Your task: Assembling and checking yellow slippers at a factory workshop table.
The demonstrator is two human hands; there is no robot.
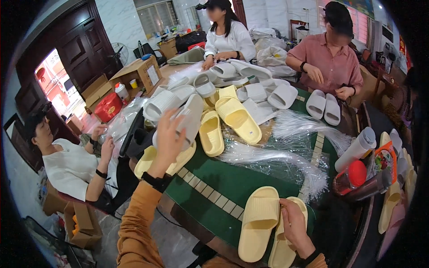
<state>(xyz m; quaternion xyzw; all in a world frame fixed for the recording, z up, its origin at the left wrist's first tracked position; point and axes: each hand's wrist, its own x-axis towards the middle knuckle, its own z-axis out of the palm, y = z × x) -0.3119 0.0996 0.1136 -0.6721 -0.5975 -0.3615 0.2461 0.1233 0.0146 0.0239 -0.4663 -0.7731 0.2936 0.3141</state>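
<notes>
My left hand (169, 142) is raised over the left side of the slipper pile, fingers apart and a little blurred. Just behind it stands a grey slipper (193, 111); whether the fingers touch it I cannot tell. Below this hand, partly hidden by it, lie yellow slippers (184, 157). At the near edge of the table a pair of pale yellow slippers (258, 223) lies side by side. My right hand (296, 223) rests over the right slipper of that pair, thumb and fingers pinched together by its strap; what they hold is too small to make out.
Bundles of clear plastic strands (272, 161) lie on the green table (210, 172). More yellow slippers (239, 119) and grey slippers fill the middle. A bottle (355, 149) and a red-lidded jar (351, 177) stand at right. Three people work around the table, one with grey slippers (323, 107).
</notes>
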